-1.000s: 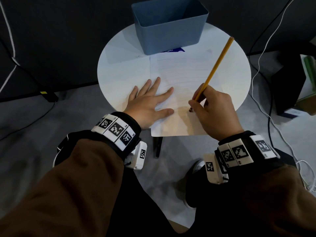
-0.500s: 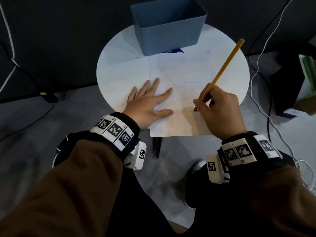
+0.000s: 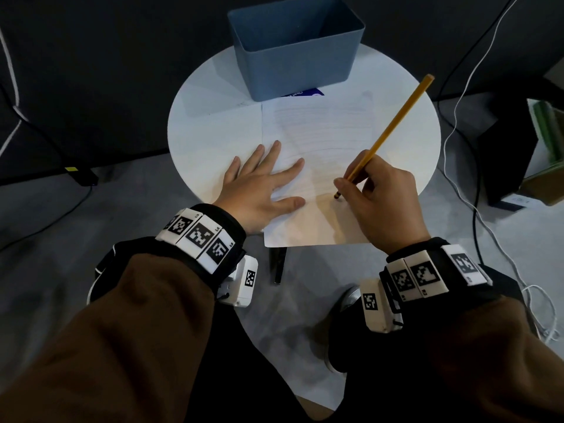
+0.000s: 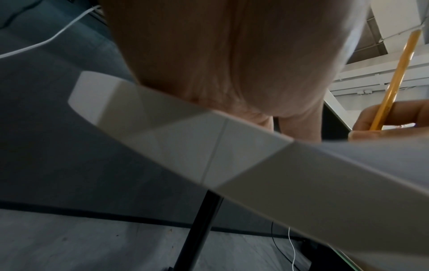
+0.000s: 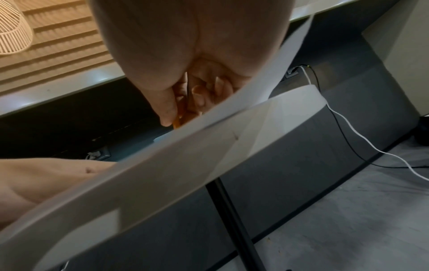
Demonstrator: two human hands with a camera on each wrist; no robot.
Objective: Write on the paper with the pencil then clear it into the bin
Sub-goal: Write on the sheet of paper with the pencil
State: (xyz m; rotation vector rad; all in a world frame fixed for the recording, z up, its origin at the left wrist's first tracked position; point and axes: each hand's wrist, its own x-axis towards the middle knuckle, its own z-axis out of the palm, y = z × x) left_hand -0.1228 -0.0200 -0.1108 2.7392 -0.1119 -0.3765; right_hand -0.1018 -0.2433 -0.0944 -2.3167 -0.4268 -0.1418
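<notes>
Left hand [image 3: 259, 184] is down flat on the white lined sheet of paper [image 3: 320, 132], fingers straight and spread, pinning its left side to the round white surface [image 3: 207, 132]. From the left wrist view the heel of that hand [image 4: 232, 64] sits right at the surface edge [image 4: 185, 146].

Over on the other side, the right hand [image 3: 378, 203] is curled tight around the long yellow wooden pencil [image 3: 393, 126], thumb and fingers pinching it low on the shaft. The dark tip meets the paper just left of the right thumb, between the two hands, and the blunt end slants up and away to the right. The right wrist view catches the curled fingers [image 5: 199, 95] wrapped on the pencil shaft [image 5: 180, 113], with the paper's near edge [image 5: 255, 95] lifting past the rim of the surface.

The paper lies under both hands, its near edge overhanging the surface toward the person. Whether any pencil marks are on it, I cannot tell.

Beyond both hands, at the far side of the surface, stands the blue rectangular plastic bin [image 3: 299, 50], open at the top, touching or just past the paper's far edge. A small blue card [image 3: 305, 93] peeks out from under the bin.

White cable [image 3: 457, 117] trails on the floor to the right of the right hand.
</notes>
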